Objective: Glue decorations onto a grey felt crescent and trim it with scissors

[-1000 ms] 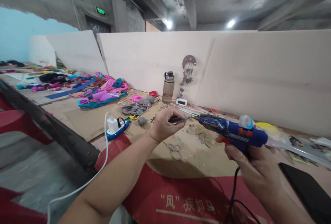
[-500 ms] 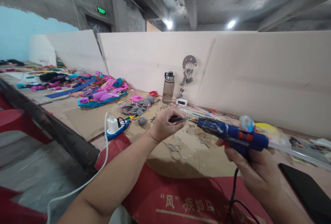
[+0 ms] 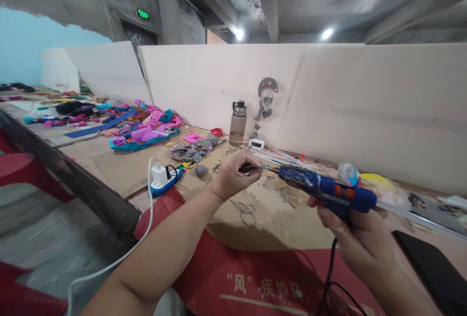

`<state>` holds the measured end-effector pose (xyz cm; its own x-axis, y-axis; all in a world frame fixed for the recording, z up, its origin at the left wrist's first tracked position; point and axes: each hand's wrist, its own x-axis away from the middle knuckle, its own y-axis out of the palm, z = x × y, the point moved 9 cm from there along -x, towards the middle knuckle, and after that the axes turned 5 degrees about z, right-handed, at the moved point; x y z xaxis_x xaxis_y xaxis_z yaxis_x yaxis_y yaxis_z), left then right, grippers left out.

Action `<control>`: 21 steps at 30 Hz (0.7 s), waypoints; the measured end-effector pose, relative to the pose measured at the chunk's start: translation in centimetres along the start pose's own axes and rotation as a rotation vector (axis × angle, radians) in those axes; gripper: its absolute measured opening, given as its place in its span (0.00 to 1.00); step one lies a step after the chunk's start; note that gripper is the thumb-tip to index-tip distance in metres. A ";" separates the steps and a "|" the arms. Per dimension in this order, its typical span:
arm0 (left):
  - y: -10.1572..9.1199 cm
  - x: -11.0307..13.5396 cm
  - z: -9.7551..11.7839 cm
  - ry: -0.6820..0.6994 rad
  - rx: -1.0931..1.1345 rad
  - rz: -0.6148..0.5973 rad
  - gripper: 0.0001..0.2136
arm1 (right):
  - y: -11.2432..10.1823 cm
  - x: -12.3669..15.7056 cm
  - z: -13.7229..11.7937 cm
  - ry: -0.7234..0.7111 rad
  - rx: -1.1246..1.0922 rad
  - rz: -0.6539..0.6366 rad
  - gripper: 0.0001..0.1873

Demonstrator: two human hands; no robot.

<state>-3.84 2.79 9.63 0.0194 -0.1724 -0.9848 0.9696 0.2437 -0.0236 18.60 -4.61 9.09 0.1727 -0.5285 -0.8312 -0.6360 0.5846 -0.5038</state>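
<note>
My right hand (image 3: 359,238) grips a blue glue gun (image 3: 324,189) smeared with dried glue, its nozzle pointing left. My left hand (image 3: 233,175) is pinched on a small dark grey piece (image 3: 251,168) held right at the nozzle tip. Both hands hover above brown cardboard (image 3: 277,218) that lies on a red cloth (image 3: 255,277). The gun's black cord (image 3: 330,267) hangs down from its handle.
A water bottle (image 3: 238,123), a grey hanging ornament (image 3: 265,99) and a small white clock (image 3: 256,143) stand by the cardboard wall. A power strip (image 3: 164,179) with a white cable, grey felt pieces (image 3: 189,153), pink and teal felt (image 3: 146,133) lie left. Scissors (image 3: 248,209) lie below my left hand. A black phone (image 3: 434,269) sits right.
The glue gun has shifted slightly left, its nozzle closing onto the piece in my left hand. My left hand has stayed put.
</note>
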 end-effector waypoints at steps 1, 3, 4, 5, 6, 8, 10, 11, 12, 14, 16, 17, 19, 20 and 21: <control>0.0 0.0 0.0 0.003 -0.001 0.003 0.08 | 0.0 0.0 0.1 -0.003 -0.005 -0.008 0.08; -0.1 0.0 0.1 0.006 0.001 0.004 0.08 | 0.0 0.1 0.5 0.007 -0.016 -0.013 0.07; -0.1 0.0 0.1 0.008 0.004 0.002 0.08 | 0.1 0.1 0.7 0.018 -0.021 -0.016 0.07; -0.1 0.0 0.2 0.012 0.009 -0.001 0.07 | 0.1 0.2 1.0 0.031 -0.027 -0.013 0.07; -0.1 0.0 0.2 0.015 0.013 -0.005 0.07 | 0.1 0.2 1.2 0.045 -0.032 -0.008 0.07; 0.0 0.1 0.2 0.013 0.015 -0.012 0.06 | 0.3 0.4 1.6 0.070 -0.036 -0.010 0.08; 0.1 0.1 0.1 -0.001 0.005 -0.015 0.07 | 0.5 0.6 1.7 0.082 -0.029 -0.018 0.09; 0.1 0.1 0.0 -0.011 0.000 -0.014 0.07 | 0.6 0.7 1.6 0.081 -0.025 -0.019 0.09; 0.1 0.1 0.0 -0.018 -0.001 -0.012 0.07 | 0.6 0.7 1.5 0.077 -0.021 -0.018 0.10; 0.1 0.0 -0.2 -0.030 0.005 -0.004 0.07 | 0.5 0.5 1.1 0.065 -0.017 -0.010 0.10; 0.1 0.0 -0.4 -0.038 0.013 0.000 0.07 | 0.3 0.3 0.8 0.060 -0.016 -0.004 0.11; 0.0 0.0 -0.5 -0.040 0.017 0.003 0.07 | 0.3 0.2 0.7 0.057 -0.017 -0.007 0.11; 0.0 0.1 -0.5 -0.038 0.023 0.006 0.08 | 0.2 0.1 0.7 0.053 -0.024 -0.010 0.10; -0.1 0.1 -0.5 -0.034 0.026 0.004 0.08 | 0.3 0.1 0.8 0.055 -0.031 -0.013 0.10; -0.1 0.1 -0.5 -0.028 0.030 0.003 0.08 | 0.3 0.2 0.9 0.059 -0.036 -0.017 0.09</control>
<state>-4.02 3.21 9.45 0.0287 -0.1989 -0.9796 0.9763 0.2158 -0.0152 19.15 -3.96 8.56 0.1395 -0.5739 -0.8070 -0.6606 0.5532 -0.5076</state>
